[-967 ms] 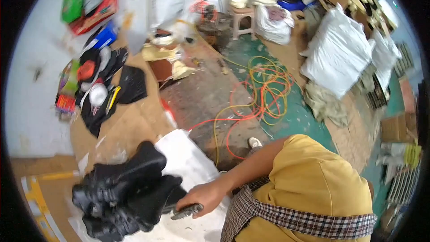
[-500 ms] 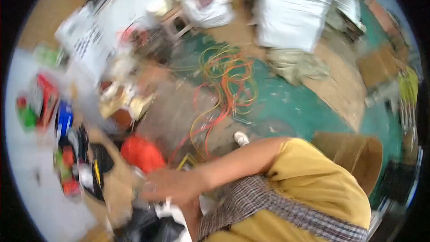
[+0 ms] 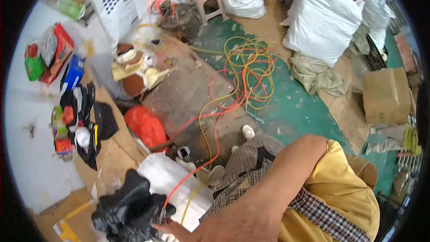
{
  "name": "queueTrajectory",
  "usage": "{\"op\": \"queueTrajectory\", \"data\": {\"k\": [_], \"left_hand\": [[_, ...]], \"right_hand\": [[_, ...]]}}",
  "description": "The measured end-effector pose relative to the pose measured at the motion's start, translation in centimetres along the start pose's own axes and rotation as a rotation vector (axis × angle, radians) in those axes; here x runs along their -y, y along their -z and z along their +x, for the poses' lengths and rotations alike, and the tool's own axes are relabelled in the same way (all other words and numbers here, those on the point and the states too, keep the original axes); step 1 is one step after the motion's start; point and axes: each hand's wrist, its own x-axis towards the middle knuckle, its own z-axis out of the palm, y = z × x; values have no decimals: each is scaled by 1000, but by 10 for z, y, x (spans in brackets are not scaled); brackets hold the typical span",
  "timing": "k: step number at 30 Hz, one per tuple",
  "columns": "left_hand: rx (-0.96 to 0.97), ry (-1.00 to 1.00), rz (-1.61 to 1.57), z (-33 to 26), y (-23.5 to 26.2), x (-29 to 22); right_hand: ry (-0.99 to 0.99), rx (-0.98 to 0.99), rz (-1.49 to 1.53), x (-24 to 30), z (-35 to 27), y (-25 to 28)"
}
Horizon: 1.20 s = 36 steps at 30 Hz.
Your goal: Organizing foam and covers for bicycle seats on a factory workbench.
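Note:
My right forearm, bare below a yellow sleeve, reaches down to the lower edge. My right hand [image 3: 174,230] is partly cut off there, its visible fingers bent around a small grey metal tool [image 3: 162,215] at the end of an orange hose [image 3: 191,173]. The tool's shape is mostly hidden. Right beside the fingers lies a glossy black, lumpy moulded piece [image 3: 127,208]; whether they touch it I cannot tell. Under the hose spreads a white sheet or sack [image 3: 163,175]. My left hand is out of view.
Cardboard [image 3: 117,154] bears black items and a blue box [image 3: 74,74] at left. A red bag [image 3: 145,125] stands beyond it. Coiled hoses [image 3: 251,71] lie on the green floor. White sacks [image 3: 320,18], a stool [image 3: 208,4] and a cardboard box [image 3: 386,94] stand farther off.
My right hand has moved down toward the lower edge, beside the black piece. The view has shifted and sharpened, uncovering the white sheet and the orange hose leading to my hand.

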Motion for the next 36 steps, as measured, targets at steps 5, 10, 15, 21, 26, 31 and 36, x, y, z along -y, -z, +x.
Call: {"op": "queueTrajectory", "data": {"k": [5,10,15,21,26,31,36], "left_hand": [[43,-563,375,31,-23,29],[-12,-459,318,57,-100,12],[370,-317,57,-34,-260,-153],[1182,273,-869,-216,-375,-399],[2410,76,-1542,-348,-285,-573],[2615,470,-1678,-275,-371,-546],[2841,1003,-1892,-383,-396,-598]], "right_hand": [[-60,192,-212,31,-6,28],[128,-181,-454,87,-28,41],[328,-245,-809,138,-68,53],[-45,56,-1100,211,-110,56],[-166,-814,-1108,273,-180,64],[87,-1350,-1039,297,-228,80],[-68,-1350,-982,291,-283,162]]}}
